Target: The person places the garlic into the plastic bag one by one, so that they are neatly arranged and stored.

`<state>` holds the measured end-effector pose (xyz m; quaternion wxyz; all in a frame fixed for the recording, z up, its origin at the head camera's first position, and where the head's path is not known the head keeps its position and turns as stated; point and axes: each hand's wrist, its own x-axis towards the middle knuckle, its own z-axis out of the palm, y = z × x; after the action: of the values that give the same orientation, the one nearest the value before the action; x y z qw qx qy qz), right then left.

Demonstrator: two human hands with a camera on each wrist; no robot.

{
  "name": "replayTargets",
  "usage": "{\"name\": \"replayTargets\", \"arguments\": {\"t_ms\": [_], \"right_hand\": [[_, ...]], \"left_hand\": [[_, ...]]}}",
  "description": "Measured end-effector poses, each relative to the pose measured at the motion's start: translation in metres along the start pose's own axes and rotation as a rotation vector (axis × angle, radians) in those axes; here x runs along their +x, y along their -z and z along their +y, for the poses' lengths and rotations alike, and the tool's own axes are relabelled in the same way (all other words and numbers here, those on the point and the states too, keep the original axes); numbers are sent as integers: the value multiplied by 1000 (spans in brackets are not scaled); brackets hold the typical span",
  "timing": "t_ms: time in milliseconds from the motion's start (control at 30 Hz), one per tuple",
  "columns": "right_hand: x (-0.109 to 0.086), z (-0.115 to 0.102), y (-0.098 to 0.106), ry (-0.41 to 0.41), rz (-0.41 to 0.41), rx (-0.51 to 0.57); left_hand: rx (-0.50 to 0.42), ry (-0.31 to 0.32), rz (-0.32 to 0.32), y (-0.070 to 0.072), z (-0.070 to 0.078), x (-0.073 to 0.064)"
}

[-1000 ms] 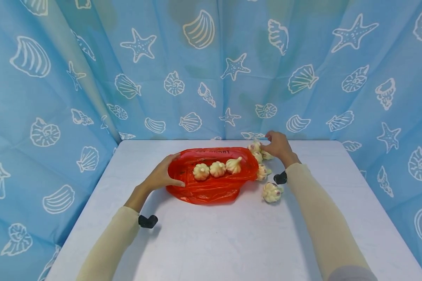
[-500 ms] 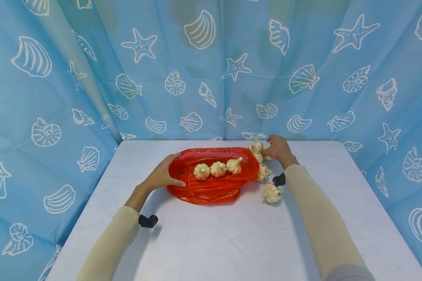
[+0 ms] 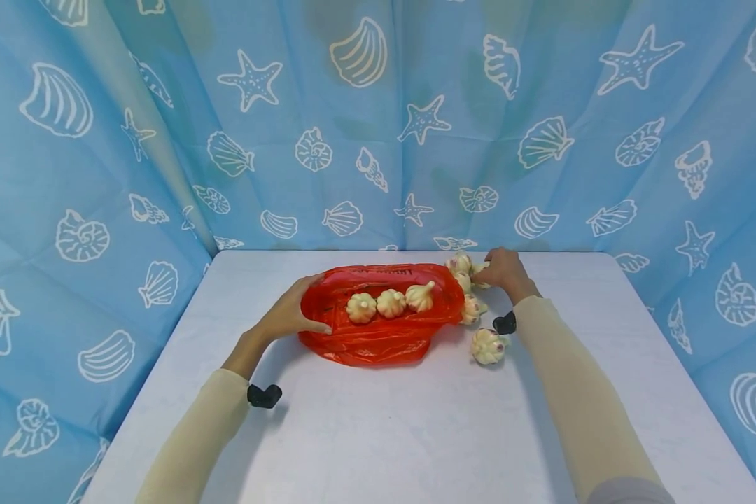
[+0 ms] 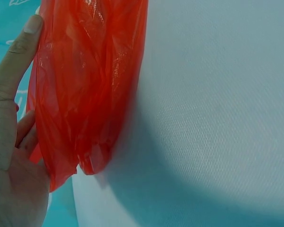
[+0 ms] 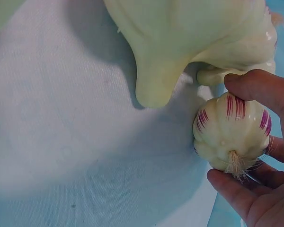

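Observation:
A red plastic bag (image 3: 365, 350) lies with its wide mouth facing up. Three garlic bulbs (image 3: 391, 303) sit in a row within that mouth. My left hand (image 3: 286, 311) holds the bag's left end, thumb at the front and fingers behind; the left wrist view has the thumb along the red plastic (image 4: 85, 85). At the bag's far right, my right hand (image 3: 507, 271) pinches a garlic bulb (image 5: 232, 130) with purple streaks and a root tuft, between thumb and fingers. In the head view that bulb is partly hidden by the hand.
Several more garlic bulbs (image 3: 472, 308) line the bag's right side, and a single bulb (image 3: 488, 346) lies nearer the front. All rest on a white table (image 3: 378, 434). A blue shell-patterned curtain (image 3: 353, 119) hangs behind the table's back edge and along both sides.
My right hand has come down a little and toward the front, from over the far bulbs to a pinch on one of them. The left hand and bag stay in place.

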<state>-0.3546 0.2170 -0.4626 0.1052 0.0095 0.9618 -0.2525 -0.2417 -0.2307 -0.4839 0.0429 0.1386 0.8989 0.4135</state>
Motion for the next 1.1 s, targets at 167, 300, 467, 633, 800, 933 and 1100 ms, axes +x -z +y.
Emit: {"name": "replayTargets", "arguments": {"t_ms": [167,300,467,633,800,933,1100], "right_hand": [[-1,5,2,32,39,-6],[-1,8,3,76,83,-19],[-2,10,6,111,124,-6],[-4,12,8,169,191,78],[-9,8,8,241,262,174],[-13,3,5,282,305,224],[-17,-1,3,298,340,261]], "left_hand": [[2,1,-5,-1,0,2],[16,-5,0,-1,-1,2],[14,-24,-1,-1,-1,3],[7,-34,-5,-2,-1,2],[11,-44,-4,-2,-2,3],[20,-47,-5,-2,-3,4],[22,-38,-4,-3,-2,4]]}}
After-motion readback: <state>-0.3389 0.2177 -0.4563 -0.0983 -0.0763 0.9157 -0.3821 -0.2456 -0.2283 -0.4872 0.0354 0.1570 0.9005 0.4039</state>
